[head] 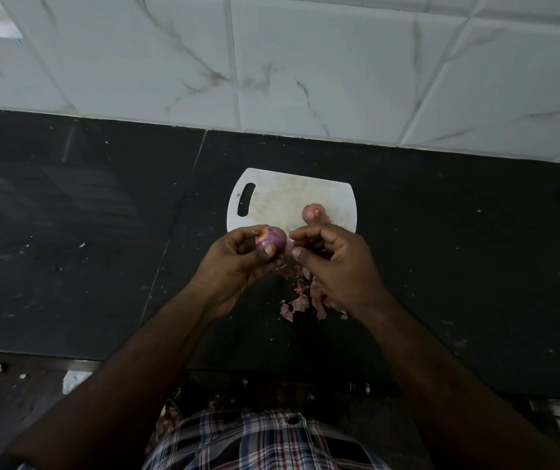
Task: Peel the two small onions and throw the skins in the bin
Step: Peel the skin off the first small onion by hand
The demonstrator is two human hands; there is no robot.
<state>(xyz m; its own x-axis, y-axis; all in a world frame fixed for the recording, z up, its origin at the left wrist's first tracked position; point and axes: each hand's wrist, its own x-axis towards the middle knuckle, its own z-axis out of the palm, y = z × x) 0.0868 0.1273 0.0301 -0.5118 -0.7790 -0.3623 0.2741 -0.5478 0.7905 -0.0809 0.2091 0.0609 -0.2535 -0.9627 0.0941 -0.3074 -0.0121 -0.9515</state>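
I have the purple onion (271, 243) held up over the near edge of the white cutting board (290, 200), my left hand (238, 266) wrapped round it, thumb pressed across its near face and fingers behind. Its root tuft points up and to the left, so the long axis runs tilted, root end toward my left fingers and the other end toward my right hand (334, 266). That right hand sits just beside the onion on its right, thumb and forefinger drawn together in a pinching grip at what looks like a pale scrap of skin at the onion's edge; I cannot tell for certain whether skin is actually caught between them. My judgement is that the coming move is a pull away to the right and down, stripping skin along the bulb from that end, so the right hand is the one placed to do it while the left only steadies. The second onion (313, 213), still in its papery brownish skin, lies on the board just beyond my right knuckles, untouched. A pile of peeled skins (300, 298) lies on the dark surface (85, 232) below my hands. No bin is in view.
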